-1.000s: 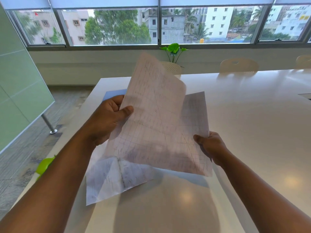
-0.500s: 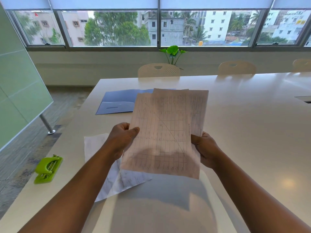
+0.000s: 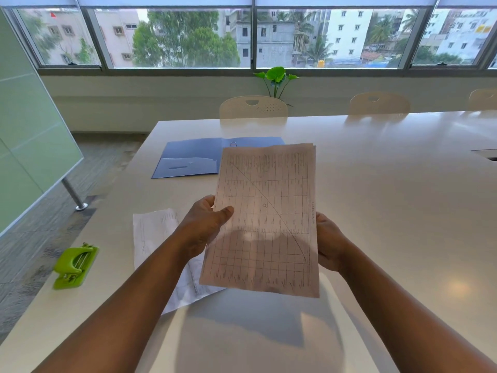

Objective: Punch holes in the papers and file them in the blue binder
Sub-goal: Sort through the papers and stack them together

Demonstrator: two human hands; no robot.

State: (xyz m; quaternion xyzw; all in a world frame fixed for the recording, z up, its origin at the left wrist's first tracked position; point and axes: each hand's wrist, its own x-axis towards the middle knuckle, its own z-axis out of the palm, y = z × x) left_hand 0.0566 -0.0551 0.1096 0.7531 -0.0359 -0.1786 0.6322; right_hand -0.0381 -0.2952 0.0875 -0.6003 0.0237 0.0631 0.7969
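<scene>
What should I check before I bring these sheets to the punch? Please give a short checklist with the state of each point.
1. Held sheets gripped on both sides by left hand and right hand: ok.
2. Sheet edges aligned: not ok, top edges slightly offset.
3. Green hole punch reachable, at the table's left edge: ok.
4. Punch slot empty: cannot tell.
5. Blue binder lying open: ok.
6. All papers gathered: not ok, loose paper lies on the table.

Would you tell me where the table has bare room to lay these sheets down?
The table is bare right of the held papers. The left is crowded: blue binder, loose sheet, green hole punch.
</scene>
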